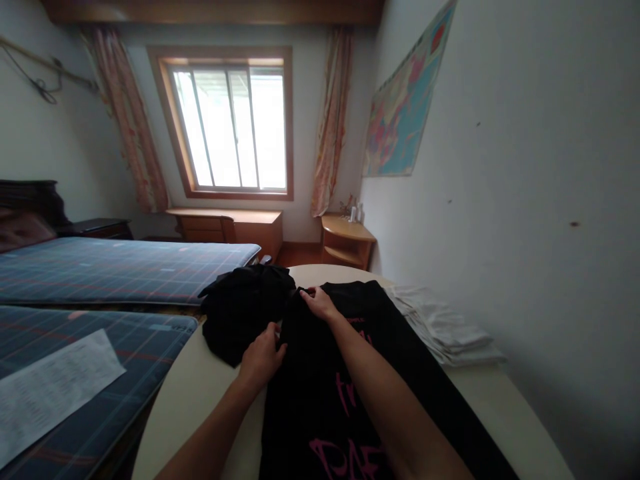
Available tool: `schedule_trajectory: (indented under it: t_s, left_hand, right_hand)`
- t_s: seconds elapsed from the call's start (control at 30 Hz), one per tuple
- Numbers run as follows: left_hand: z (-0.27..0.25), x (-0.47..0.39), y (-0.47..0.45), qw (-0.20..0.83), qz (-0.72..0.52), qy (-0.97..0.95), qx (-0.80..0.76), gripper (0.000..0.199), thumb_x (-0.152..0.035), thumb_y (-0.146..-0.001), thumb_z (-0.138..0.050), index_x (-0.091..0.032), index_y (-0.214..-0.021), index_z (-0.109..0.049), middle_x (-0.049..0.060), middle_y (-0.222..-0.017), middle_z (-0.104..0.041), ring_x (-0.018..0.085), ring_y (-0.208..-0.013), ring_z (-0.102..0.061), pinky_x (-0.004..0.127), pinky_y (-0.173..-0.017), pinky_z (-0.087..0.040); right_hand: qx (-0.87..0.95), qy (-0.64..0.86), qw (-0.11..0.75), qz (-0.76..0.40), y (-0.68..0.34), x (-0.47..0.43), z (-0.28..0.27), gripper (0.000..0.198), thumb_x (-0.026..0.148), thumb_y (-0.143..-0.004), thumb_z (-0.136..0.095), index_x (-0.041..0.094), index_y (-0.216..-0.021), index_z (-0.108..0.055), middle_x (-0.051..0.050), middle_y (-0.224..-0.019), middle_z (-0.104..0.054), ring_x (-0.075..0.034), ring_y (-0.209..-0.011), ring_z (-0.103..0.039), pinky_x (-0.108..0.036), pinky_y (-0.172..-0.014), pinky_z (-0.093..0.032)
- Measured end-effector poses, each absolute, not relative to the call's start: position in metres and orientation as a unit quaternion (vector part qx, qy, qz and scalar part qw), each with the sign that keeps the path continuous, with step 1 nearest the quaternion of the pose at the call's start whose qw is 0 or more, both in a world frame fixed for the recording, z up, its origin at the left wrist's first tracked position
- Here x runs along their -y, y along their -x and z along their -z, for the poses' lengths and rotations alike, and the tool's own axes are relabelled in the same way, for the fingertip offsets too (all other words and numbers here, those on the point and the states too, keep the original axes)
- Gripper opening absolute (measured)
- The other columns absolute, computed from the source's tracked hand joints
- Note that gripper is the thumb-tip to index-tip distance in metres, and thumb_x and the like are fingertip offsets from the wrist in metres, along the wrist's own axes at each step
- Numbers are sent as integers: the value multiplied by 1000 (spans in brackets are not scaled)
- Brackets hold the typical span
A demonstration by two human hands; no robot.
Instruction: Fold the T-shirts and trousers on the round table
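A black T-shirt point(310, 373) with pink lettering lies spread on the round cream table point(187, 407), its collar end away from me. My right hand point(319, 303) reaches across it and pinches the cloth near the upper left shoulder. Lower down, my left hand point(263, 358) is at the shirt's left edge, thumb on the black cloth and fingers curled; part of its grip is hidden. Just beyond my left hand sits a crumpled heap of black clothing point(243, 307), close against the shirt. A stack of folded white cloth point(445, 327) lies to the shirt's right.
Two beds with blue plaid mattresses point(150, 267) stand at the left, and a printed paper sheet point(55, 393) rests on the nearer one. The white wall point(540, 267) rises close on the right. A wooden desk point(255, 230) and corner shelf point(347, 229) stand beyond the table.
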State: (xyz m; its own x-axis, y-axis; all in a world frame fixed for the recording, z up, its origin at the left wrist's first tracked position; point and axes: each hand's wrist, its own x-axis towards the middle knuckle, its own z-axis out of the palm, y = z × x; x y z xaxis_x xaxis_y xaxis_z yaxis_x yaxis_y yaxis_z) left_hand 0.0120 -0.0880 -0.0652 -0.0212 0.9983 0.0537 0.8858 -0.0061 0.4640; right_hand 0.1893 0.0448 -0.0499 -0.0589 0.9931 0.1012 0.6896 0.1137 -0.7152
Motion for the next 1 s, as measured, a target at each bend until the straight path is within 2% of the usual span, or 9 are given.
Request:
schedule_trajectory:
  t_s: [0.1, 0.23, 0.33, 0.4, 0.5, 0.57, 0.7, 0.8, 1.0]
  left_hand:
    - [66, 88, -15, 155, -207, -694, -672, 26, -21, -86, -60, -23, -109, -48, 6, -107, -67, 20, -96, -67, 26, -75, -43]
    - [67, 88, -17, 152, -237, -692, -664, 21, -17, -87, -58, -22, -106, -51, 8, -111, -64, 20, -99, -66, 28, -84, -45]
    - [69, 87, -18, 167, -256, -692, -654, 19, -19, -89, -54, -23, -108, -56, 8, -111, -65, 21, -101, -66, 30, -89, -46]
    - [71, 86, -18, 177, -273, -692, -644, 20, -18, -90, -53, -24, -109, -60, 7, -113, -66, 21, -104, -66, 30, -92, -46]
    - [74, 85, -18, 177, -275, -687, -648, 23, -17, -89, -53, -22, -110, -62, 9, -117, -66, 22, -107, -65, 30, -94, -45]
    - [76, 85, -19, 174, -266, -683, -658, 24, -18, -89, -54, -21, -112, -62, 10, -118, -66, 23, -108, -65, 31, -94, -45]
    - [74, 88, -21, 166, -254, -681, -666, 25, -23, -89, -55, -21, -113, -62, 10, -118, -66, 24, -108, -65, 31, -93, -45]
    - [71, 89, -24, 160, -254, -682, -667, 25, -25, -90, -56, -20, -114, -62, 10, -119, -65, 24, -108, -65, 30, -92, -45]
    - [65, 94, -30, 153, -263, -681, -666, 32, -23, -87, -56, -19, -119, -61, 11, -123, -62, 24, -103, -66, 31, -89, -46]
  right_hand:
    - [693, 591, 324, -258, -174, -56, 52, 54, 43, -91, -56, 18, -137, -48, -10, -117, -69, -20, -105, -65, -32, -92, -48]
    - [720, 548, 345, -248, -162, -65, 47, 39, 22, -92, -46, 25, -129, -56, -2, -124, -66, -16, -115, -60, -30, -100, -45]
    - [737, 535, 345, -227, -156, -65, 44, 48, 13, -91, -36, 27, -133, -54, 1, -133, -61, -14, -124, -54, -32, -108, -38]
    - [751, 533, 324, -214, -153, -61, 45, 55, 10, -88, -39, 29, -139, -49, 1, -139, -57, -14, -128, -51, -33, -111, -35]
    - [764, 548, 282, -189, -157, -49, 52, 61, 14, -86, -50, 30, -144, -43, 0, -150, -46, -18, -136, -42, -37, -114, -31]
    - [756, 577, 260, -166, -167, -42, 56, 57, 23, -91, -49, 28, -147, -39, -5, -153, -41, -22, -138, -40, -42, -113, -31]
    - [736, 629, 213, -131, -198, -32, 63, 47, 36, -100, -32, 20, -142, -47, -13, -146, -49, -28, -134, -43, -46, -111, -29]
    - [747, 631, 165, -130, -218, -31, 69, 51, 46, -101, -30, 21, -139, -52, -10, -150, -46, -28, -140, -35, -48, -116, -20]
    - [761, 624, 108, -142, -228, -39, 78, 62, 56, -99, -28, 24, -151, -36, -3, -162, -23, -27, -150, -12, -53, -119, -7]
